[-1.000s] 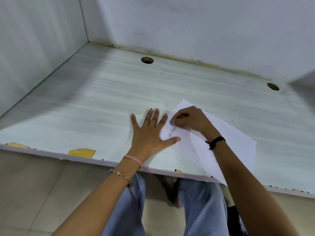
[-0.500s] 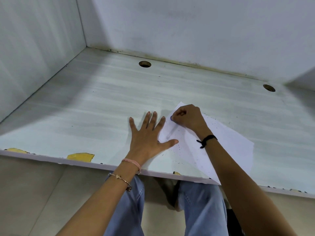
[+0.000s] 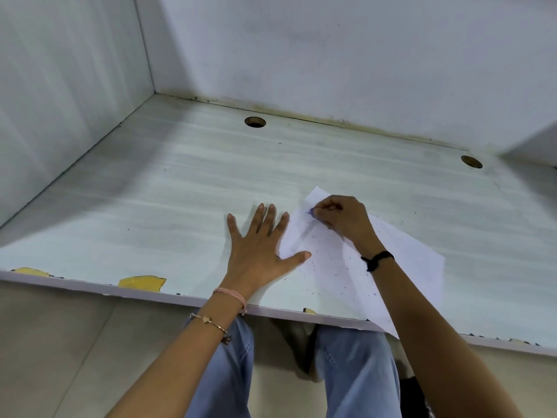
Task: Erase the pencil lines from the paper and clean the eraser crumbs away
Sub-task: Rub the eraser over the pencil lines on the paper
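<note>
1. the desk [image 3: 180, 191] at the left carries nothing of the task. only chipped yellow patches [image 3: 141, 280] show along its near edge.
2. the left hand [image 3: 259, 251] lies flat, fingers straight and spread, gripping nothing. its palm is on the desk, and its thumb tip and index finger rest on the left border of the paper [image 3: 401, 267], pinning it.
3. the paper lies right of centre at the near side of the desk, skewed. one corner points far and slightly left, and the opposite corner hangs over the near edge. its long axis seems to run from far left to near right.
4. the eraser [image 3: 312, 213], a small purple bit, is pressed to the paper just inside the far corner. too little of it shows to tell which way it points.
5. the right hand [image 3: 340, 220] is closed round the eraser, its curled fingers and thumb pinching it. the wrist crosses over the middle of the sheet.
6. dark crumbs [image 3: 328, 267] are strewn over the sheet's middle and near part. a few lie on the desk beside the left thumb, and some lie beyond the sheet's far right edge.
7. progress, as a judgement: rubbing is well under way. no clear pencil line can be made out on the visible sheet, though faint marks by the eraser may remain. none of the clearing looks done, as the crumbs lie scattered. what is left is to finish the far corner and then brush both sheet and desk clean.
</note>
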### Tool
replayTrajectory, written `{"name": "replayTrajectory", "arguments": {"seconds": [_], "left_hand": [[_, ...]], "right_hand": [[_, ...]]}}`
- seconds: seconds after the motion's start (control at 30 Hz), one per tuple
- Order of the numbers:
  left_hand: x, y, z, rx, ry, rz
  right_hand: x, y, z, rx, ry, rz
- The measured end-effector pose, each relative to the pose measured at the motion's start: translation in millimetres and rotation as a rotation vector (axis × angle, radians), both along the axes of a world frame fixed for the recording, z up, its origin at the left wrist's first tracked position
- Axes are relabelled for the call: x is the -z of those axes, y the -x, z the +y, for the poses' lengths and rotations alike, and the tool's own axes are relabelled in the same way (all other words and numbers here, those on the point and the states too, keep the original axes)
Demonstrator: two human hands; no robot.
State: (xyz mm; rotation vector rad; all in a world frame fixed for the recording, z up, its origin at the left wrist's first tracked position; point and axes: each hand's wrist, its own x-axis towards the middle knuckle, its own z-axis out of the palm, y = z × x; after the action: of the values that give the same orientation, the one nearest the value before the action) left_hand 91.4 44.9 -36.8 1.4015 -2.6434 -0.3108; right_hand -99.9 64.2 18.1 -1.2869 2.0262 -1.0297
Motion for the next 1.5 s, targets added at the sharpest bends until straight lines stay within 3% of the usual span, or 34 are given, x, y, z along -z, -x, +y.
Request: {"name": "replayTrajectory", "arguments": {"seconds": [0.17,0.27,0.5,0.87,1.03,1.2,1.4,1.5], "left_hand": [[0,-3,5,0.022,0.142,0.012],[-1,-2,4,0.016,0.089,0.066],[-5,18,-10,0.068,-0.056,-0.005],[-1,29,-20,0.090,-0.011,-0.033],[1,28,-21,0.092,-0.022,-0.009],[3,30,-21,0.092,0.009,0.000],[3,29,-22,0.091,-0.017,0.009],[5,31,-22,0.094,0.006,0.002]], "right_hand": [[9,14,23,-0.011,0.035,-0.135],[12,11,24,-0.067,0.041,-0.051],[17,8,33,-0.114,0.065,0.067],[3,-12,24,-0.305,-0.054,0.134],[1,15,-2,-0.048,0.023,0.204],[0,-11,10,-0.268,-0.055,0.230],[-4,5,-17,-0.064,-0.023,0.275],[-10,-12,-4,-0.235,-0.114,0.256]]}}
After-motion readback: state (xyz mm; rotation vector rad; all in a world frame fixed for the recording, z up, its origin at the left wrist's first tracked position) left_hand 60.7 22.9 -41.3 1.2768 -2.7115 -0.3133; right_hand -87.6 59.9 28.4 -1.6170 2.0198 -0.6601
